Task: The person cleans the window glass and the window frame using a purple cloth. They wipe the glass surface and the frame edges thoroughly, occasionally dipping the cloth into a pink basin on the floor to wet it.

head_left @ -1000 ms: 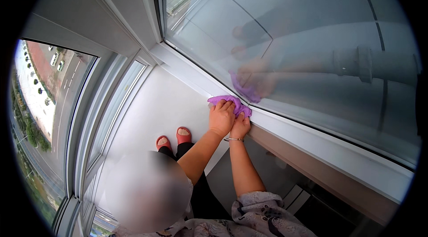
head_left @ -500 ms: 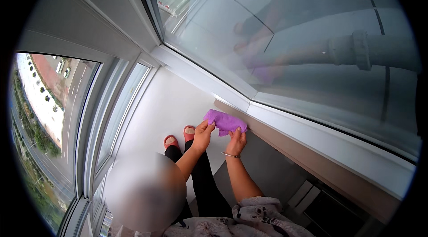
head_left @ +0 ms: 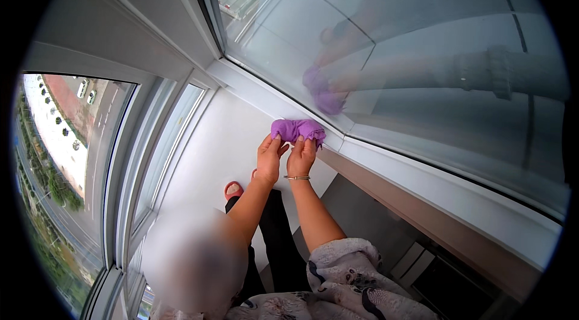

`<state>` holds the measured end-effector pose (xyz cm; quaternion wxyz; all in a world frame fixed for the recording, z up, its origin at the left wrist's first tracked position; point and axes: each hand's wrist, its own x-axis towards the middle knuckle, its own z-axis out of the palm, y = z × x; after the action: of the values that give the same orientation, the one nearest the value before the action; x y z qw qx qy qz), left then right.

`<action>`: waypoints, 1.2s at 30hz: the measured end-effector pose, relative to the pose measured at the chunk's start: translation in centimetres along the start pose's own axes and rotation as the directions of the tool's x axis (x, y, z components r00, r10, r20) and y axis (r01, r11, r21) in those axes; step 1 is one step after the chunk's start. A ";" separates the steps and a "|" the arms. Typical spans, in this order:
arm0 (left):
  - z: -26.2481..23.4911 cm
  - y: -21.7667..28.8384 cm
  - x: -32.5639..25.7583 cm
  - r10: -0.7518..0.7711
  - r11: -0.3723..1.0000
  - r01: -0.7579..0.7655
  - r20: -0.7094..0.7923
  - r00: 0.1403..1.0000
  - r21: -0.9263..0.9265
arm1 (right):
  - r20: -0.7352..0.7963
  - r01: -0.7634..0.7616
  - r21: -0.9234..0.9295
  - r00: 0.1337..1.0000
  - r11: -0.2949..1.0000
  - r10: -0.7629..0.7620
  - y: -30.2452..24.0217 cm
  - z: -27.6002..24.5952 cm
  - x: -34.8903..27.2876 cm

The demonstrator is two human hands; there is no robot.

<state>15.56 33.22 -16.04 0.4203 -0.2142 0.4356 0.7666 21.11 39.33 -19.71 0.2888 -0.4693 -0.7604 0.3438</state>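
Up comes the cloth (head_left: 297, 129), bunched now, flatter a moment ago, right beside the frame (head_left: 422, 180) and within wiping reach; contact, can't tell! Left hand (head_left: 269, 156) and right hand (head_left: 301, 158) pinch its near edge; beyond the frame, glass (head_left: 422, 25).

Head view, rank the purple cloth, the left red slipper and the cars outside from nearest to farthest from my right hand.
1. Purple cloth: touching your right hand, held at its fingertips.
2. Left red slipper: lower down, to the hand's left.
3. Cars: outdoors, at far left.
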 end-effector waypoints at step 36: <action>-5.7 16.5 11.7 0.533 0.760 -0.370 -0.186 0.825 0.534 | 0.623 0.584 0.003 0.634 0.812 -0.458 -13.2 12.8 7.7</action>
<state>-4.83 29.35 -19.08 0.1808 -0.1154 0.7122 0.6683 1.54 38.82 -15.95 0.0731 -0.1220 -0.9443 0.2967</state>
